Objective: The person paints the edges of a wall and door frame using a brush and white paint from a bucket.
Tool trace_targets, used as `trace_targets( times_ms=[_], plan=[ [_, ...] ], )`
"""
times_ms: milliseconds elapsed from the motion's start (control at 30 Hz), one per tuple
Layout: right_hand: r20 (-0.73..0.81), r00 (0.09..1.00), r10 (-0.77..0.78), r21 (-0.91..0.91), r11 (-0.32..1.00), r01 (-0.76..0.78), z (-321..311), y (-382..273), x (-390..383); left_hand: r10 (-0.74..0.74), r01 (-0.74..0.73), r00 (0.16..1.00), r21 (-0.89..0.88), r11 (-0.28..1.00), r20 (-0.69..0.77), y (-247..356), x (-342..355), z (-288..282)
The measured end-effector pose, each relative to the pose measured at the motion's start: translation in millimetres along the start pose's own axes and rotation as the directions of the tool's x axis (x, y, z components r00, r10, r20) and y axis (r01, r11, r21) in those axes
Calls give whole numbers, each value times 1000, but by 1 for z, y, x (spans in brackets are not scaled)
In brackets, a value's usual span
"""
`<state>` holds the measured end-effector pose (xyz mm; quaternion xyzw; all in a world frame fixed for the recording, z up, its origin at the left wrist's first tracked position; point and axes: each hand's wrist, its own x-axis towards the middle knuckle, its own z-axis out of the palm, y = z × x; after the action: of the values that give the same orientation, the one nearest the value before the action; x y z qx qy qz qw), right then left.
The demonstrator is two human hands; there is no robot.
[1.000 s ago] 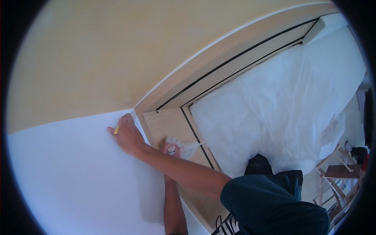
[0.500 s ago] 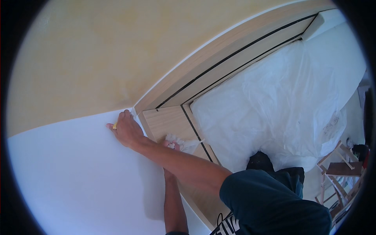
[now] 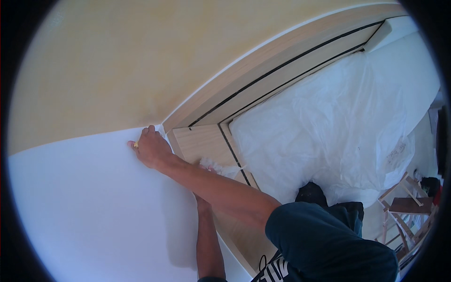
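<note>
My right hand point(image 3: 154, 149) reaches across to the corner where the white panel point(image 3: 94, 197) meets the beige wall point(image 3: 108, 66) and the wooden frame. Its fingers are closed round a small yellow thing point(image 3: 136, 144), mostly hidden in the grip, and its fingertips press at the panel's top edge. Beneath my right forearm, my left hand point(image 3: 211, 170) is mostly hidden. Its fingertips show against a crumpled white wad point(image 3: 221, 167), like tissue or thin film, over the light wooden ledge point(image 3: 199, 141).
A bed or mattress under clear plastic sheeting point(image 3: 324, 122) lies to the right, along a wooden headboard with black strips point(image 3: 282, 66). My dark shoe point(image 3: 312, 193) is beside it. A wooden folding stand point(image 3: 408, 207) is at the far right.
The view has shifted slightly. My right hand has edged up along the panel's top edge toward the corner, still gripping the yellow thing. The white wad is now more covered by my right forearm.
</note>
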<state>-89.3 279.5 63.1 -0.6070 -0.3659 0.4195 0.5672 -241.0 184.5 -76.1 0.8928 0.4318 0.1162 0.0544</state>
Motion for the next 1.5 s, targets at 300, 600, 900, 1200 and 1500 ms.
trace_targets(
  times_ms=[300, 600, 900, 1200, 1500],
  plan=[
    [80, 997, 1, 6, 1000, -2, -10, 2, -20, -86, 107, 964, -72, 992, 251, 15, 15, -16],
    [-23, 996, -92, 467, 880, 92, -84, 45, -102, 16, 11, 981, -135, 991, 196, 26, 18, -34],
    [-175, 941, -289, 297, 896, 330, -97, 28, -93, 52, -51, 999, -201, 978, 4, 40, 16, -48],
    [360, 768, -530, -547, 547, 634, -50, -23, 16, 52, -49, 999, -165, 985, 15, 30, 14, -42],
    [455, 759, -466, -575, 498, 649, -32, 0, 43, 37, -34, 999, -222, 974, 10, 32, 16, -41]
  ],
)
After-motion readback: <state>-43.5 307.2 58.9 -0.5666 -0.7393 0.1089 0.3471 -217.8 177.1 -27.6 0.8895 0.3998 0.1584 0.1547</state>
